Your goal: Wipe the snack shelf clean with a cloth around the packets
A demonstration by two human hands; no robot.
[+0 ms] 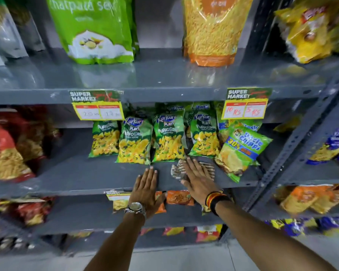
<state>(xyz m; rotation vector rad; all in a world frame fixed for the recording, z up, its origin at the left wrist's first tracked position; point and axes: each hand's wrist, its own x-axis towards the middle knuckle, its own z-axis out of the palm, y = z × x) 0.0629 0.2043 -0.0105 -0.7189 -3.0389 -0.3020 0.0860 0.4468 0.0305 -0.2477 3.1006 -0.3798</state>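
1. The right hand (199, 179) lies flat, fingers spread, pressing the cloth (177, 171) onto the snack shelf (86, 173) near its front edge, a little right of the shelf's middle. It is a flat press and not a closed grasp; the cloth's striped edges show out from under the palm on both sides.
2. The left hand (146, 189) rests open on the shelf's front edge, just left of the cloth, holding nothing; its fingertips reach toward the packets without clearly touching them.
3. The relation that counts: the bare strip of shelf runs left to right along the front edge, and the packets stand just behind the cloth. The right fingertips come up close to the foot of the Kurkure packets (167, 141), so there is little room to push toward the back. To the right, the Uncle Chipps packet (241, 151) leans forward over the shelf close beside the cloth. The long open stretch lies to the left, so I judge a sideways sweep along the front edge suits best, and the right hand is the nearer one.
4. Count: one cloth; two hands; four green Kurkure packets in the front row, with more tops showing behind that I cannot count surely; one Uncle Chipps packet in front.
5. On the edge of the shelf above hang two price tags (98, 104).
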